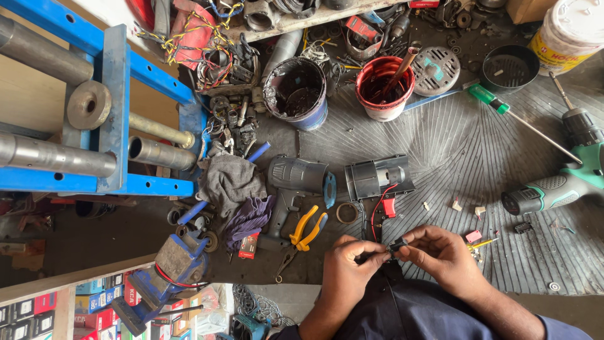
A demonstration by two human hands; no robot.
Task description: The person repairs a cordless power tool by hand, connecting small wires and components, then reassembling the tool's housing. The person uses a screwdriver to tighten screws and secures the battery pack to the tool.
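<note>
Centrally, low in the frame: small black part (395, 247) pinched between fingertips of both hands. Left hand (353, 261) clamps it from the left, right hand (440, 252) from the right; fingers closed on it. Just above it lies an opened black tool housing (377, 178) with red wires and a red switch (389, 206). Left of that: grey drill body (290, 182) and yellow-handled pliers (305, 230). Far right edge: green cordless drill (563, 182). Upper centre: red pot (385, 88), dark can (297, 93). Surface: ribbed grey mat (503, 145).
</note>
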